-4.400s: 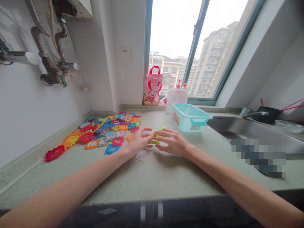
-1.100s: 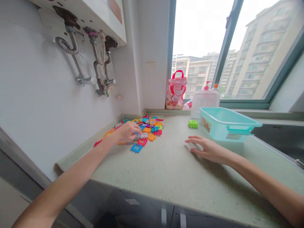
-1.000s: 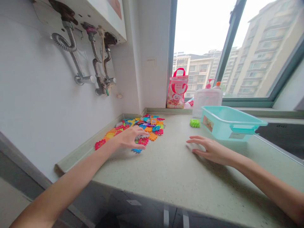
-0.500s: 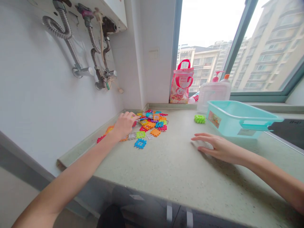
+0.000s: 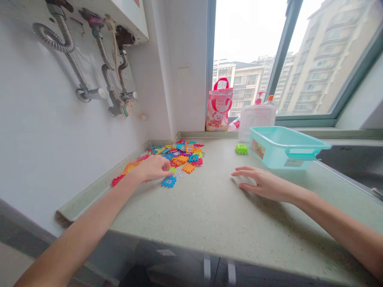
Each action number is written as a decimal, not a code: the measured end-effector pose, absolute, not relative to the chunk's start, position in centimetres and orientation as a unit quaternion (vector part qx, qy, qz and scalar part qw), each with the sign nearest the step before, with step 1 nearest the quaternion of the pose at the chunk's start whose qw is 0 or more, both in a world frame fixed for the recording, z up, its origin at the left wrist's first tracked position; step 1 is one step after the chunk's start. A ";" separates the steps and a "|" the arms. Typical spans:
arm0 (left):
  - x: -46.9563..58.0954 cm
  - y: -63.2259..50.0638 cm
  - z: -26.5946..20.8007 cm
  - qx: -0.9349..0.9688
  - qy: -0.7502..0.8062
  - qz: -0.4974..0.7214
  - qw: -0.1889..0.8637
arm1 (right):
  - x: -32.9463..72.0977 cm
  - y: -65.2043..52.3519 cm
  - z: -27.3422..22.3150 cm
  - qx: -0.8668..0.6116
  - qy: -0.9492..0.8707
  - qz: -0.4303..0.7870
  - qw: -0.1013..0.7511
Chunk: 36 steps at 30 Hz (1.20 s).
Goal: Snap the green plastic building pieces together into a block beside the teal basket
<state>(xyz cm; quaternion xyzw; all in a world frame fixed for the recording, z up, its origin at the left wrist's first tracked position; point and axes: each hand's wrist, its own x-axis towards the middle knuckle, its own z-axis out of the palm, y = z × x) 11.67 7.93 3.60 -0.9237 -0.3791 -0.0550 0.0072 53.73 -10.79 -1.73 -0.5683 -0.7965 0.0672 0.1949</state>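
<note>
My left hand (image 5: 154, 167) is low over a pile of colourful plastic interlocking building blocks (image 5: 181, 159), its fingers curled in a pinch at a lime-green block (image 5: 172, 170) that they partly cover. Just in front of those fingers lies a blue block (image 5: 169, 181) with a window grid. A small white window piece (image 5: 182, 174) rests beside it. My right hand (image 5: 259, 182) hovers at the counter, fingers apart and holding nothing. Beyond it is a stack of lime-green blocks (image 5: 241, 149), next to a turquoise plastic basket (image 5: 269, 153).
The counter (image 5: 206, 215) runs along a wall and a window. Behind the basket stand a clear plastic container (image 5: 251, 121) and pump bottle (image 5: 259, 97). A pink-and-red bag (image 5: 218, 113) stands by the window. A sink (image 5: 353, 167) lies at the right.
My left hand has come nearer from the back of the pile, its fingers now at the lime-green block. My right hand keeps its pose. The view has turned slightly right.
</note>
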 end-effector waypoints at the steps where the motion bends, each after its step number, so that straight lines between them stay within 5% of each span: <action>1: 11.6 8.2 3.6 -0.921 -0.386 -0.055 -0.012 | 53.6 -10.9 -1.6 -0.567 -0.798 0.067 0.193; 14: 13.4 8.8 2.9 -0.884 -0.354 -0.258 -0.163 | 51.0 -10.8 -0.2 -0.524 -0.796 -0.005 0.304; 24: 23.2 3.5 1.9 -0.924 -0.127 -0.216 -0.289 | 45.0 -7.8 -0.8 -0.419 -0.841 -0.189 0.284; 36: 21.3 5.2 0.4 -0.986 -0.081 -0.147 -0.025 | 47.0 -7.9 -1.7 -0.447 -0.823 -0.118 0.330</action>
